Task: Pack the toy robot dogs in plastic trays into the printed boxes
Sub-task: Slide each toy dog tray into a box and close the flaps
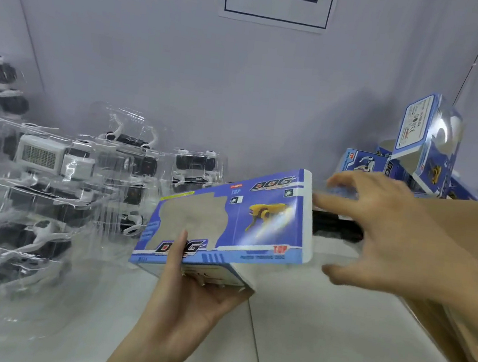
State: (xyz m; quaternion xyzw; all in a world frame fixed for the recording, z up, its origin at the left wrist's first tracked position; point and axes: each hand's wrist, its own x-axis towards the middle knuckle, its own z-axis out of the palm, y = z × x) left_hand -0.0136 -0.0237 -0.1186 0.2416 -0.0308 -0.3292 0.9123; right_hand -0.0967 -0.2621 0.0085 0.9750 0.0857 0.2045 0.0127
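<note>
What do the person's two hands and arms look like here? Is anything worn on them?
Both are bare: the left hand and the right hand wear no gloves, and no ring, watch or sleeve shows up to the picture's edge. The right hand's fingers are blurred, so small details there are uncertain.

A pale surface is carrying everything, with a thin seam running across it toward the near edge. Clear plastic trays holding black-and-white toy robot dogs are lying piled on its left side, some overlapping and tilting, and more are sitting further back near the wall. Blue printed boxes are resting at the far right against the wall. A brown carton is apparently resting along the right edge.
</note>
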